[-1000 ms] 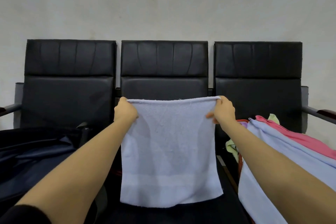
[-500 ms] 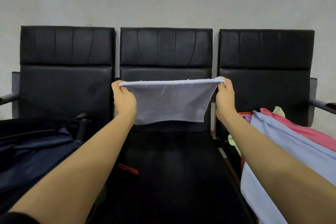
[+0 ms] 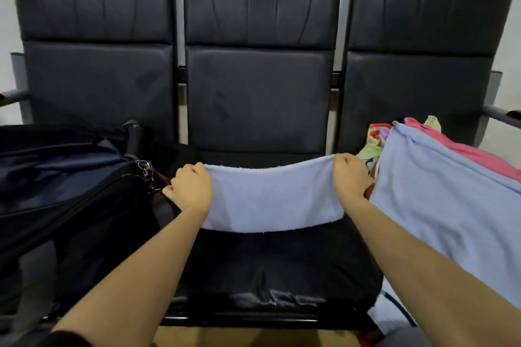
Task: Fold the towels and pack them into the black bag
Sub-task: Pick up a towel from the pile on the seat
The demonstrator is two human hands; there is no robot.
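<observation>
A small pale lilac towel (image 3: 270, 200), folded to a wide strip, stretches across the back of the middle black seat (image 3: 270, 270). My left hand (image 3: 191, 187) grips its left end and my right hand (image 3: 349, 177) grips its right end, both with fingers curled over the far edge. The black bag (image 3: 70, 194) with a dark blue open top stands on the left seat, close beside my left hand. A heap of towels (image 3: 439, 186), pale blue on top with pink and green beneath, fills the right seat.
Three black padded chairs stand in a row against a white wall, with metal armrests (image 3: 499, 115) at the outer ends. A zip pull with a ring (image 3: 145, 167) hangs at the bag's near corner. The middle seat's front edge shows worn, cracked leather.
My hands have come down from chest height to the middle seat, carrying the towel, which hung full length a second ago and now lies as a folded strip. The view has tilted downward.
</observation>
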